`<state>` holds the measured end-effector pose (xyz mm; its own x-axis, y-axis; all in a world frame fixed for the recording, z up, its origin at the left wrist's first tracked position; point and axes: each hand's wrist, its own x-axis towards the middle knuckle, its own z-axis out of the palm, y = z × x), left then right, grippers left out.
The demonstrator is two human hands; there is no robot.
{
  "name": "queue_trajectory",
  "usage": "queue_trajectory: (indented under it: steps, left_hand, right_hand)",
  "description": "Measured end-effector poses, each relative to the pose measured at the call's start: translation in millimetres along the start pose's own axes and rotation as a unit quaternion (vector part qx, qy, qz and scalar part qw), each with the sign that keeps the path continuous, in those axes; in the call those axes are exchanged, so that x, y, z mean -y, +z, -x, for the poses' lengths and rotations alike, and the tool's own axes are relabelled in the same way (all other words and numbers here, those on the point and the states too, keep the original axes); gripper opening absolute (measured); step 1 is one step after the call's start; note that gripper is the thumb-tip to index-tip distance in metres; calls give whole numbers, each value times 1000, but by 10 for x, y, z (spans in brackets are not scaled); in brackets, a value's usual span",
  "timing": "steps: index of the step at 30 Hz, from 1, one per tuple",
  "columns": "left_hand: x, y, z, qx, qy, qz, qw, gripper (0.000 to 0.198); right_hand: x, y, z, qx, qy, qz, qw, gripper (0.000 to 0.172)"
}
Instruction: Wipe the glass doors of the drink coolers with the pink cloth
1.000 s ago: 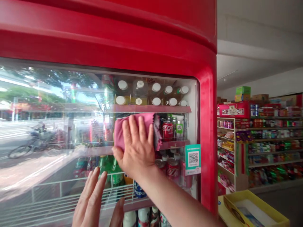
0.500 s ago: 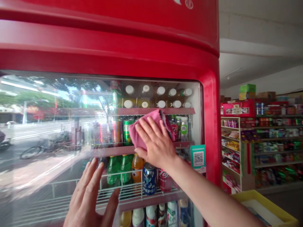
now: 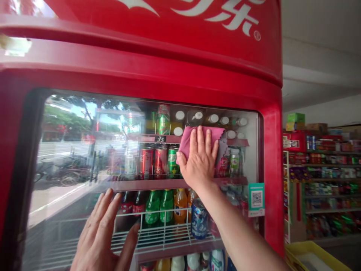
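Note:
My right hand point(image 3: 199, 162) presses a pink cloth point(image 3: 184, 143) flat against the glass door point(image 3: 70, 210) of a red drinks fridge. Its fingers lie stretched over the cloth, and a grey jagged edge point(image 3: 223, 145) of the cloth shows at the right. At the lower left is my left hand point(image 3: 98, 233), open, with fingers up and thumb apart. Nothing is in it, and I cannot tell whether it touches the glass. Behind the door stand red cans point(image 3: 160, 162), green bottles point(image 3: 167, 207) and a blue Pepsi can point(image 3: 199, 220).
The red frame point(image 3: 169, 86) surrounds the glass, which reflects a street with bicycles. A QR code sticker point(image 3: 256, 199) is at the door's right side. Stocked store shelves point(image 3: 332, 169) stand to the right, with a yellow box point(image 3: 307, 248) at the lower right.
My right hand and the cloth have moved slightly up across the glass, and the fingers now point more upward. The view has shifted left and up, showing more lettering. My left hand stays open.

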<state>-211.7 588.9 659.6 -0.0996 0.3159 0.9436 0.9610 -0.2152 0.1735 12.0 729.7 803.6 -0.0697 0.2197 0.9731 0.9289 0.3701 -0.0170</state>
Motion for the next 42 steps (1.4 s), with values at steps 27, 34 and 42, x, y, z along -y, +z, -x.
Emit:
queue_trajectory:
  steps: [27, 34, 42]
  left_hand:
    - [379, -204, -316, -65, 48, 19, 997, 81]
    - [284, -104, -334, -47, 51, 36, 997, 79]
    - [400, -258, -350, -63, 59, 38, 996, 80]
  right_hand:
    - [805, 128, -97, -54, -1, -53, 997, 90]
    - [1112, 84, -63, 32, -114, -40, 992, 93]
    - [456, -23, 48, 20, -128, -13, 991, 86]
